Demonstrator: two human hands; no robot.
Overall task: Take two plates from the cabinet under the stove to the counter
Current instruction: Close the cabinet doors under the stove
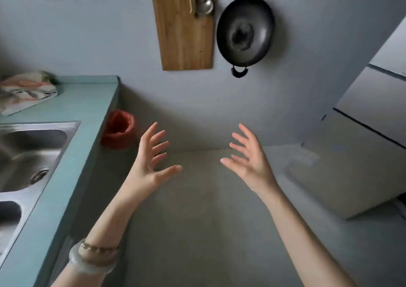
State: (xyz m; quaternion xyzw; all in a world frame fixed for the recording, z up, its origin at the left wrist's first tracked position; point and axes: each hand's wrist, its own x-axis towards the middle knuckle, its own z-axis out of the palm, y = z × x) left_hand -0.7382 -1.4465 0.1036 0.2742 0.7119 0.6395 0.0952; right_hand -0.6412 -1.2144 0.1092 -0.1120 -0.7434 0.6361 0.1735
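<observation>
One cloth (26, 91) at the counter's (87, 102) far edge, one sink (33, 150), one red bin (118, 130), left hand (149, 165) and right hand (248, 161) both spread wide, empty; plates, cabinet unseen.

Both bare forearms are reaching up from the bottom edge, the left from 7 o'clock, the right from 5 o'clock, converging toward the centre. The left hand (151, 165) is spreading its fingers (161, 145) wide, palm facing right, thumb pointing toward 3 o'clock. The right hand (249, 162) is mirroring it, palm facing left, fingers fanned toward 11 o'clock, thumb pointing toward 9 o'clock. Both are holding nothing, and the hands are staying apart. The left wrist is wearing bangles (94, 258), one pale, one golden.
</observation>
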